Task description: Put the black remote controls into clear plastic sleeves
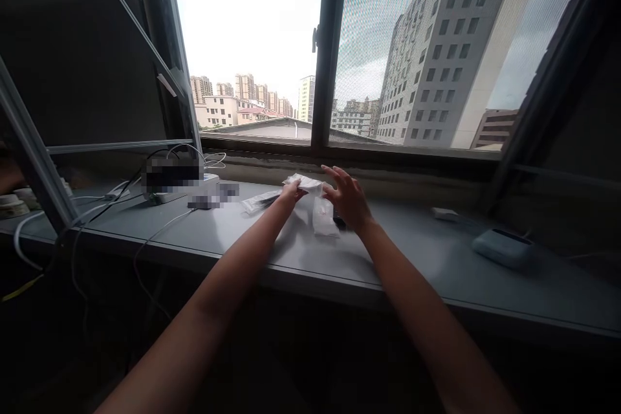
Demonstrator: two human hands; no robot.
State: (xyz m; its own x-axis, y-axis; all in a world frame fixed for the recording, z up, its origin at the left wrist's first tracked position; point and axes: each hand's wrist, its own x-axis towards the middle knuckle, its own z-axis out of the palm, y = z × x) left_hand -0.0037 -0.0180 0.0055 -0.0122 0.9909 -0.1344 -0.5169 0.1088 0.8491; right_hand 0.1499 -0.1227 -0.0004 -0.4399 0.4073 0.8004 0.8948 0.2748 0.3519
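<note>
Over the desk point(446, 252), the left hand point(292, 191) is closed on a packet point(306, 182); the right hand point(351, 199) is held beside it, fingers spread, contact unclear. Light, limp, slippery handling is expected; edge grip is advised.

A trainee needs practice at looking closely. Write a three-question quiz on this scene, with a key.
1. Which hand grips the white packet?
2. True or false: the right hand is open, not clenched.
3. Fill in the missing word: the blue-grey box lies on the desk, to the ____ of both hands.

Key:
1. The left hand.
2. True.
3. Right.
</note>
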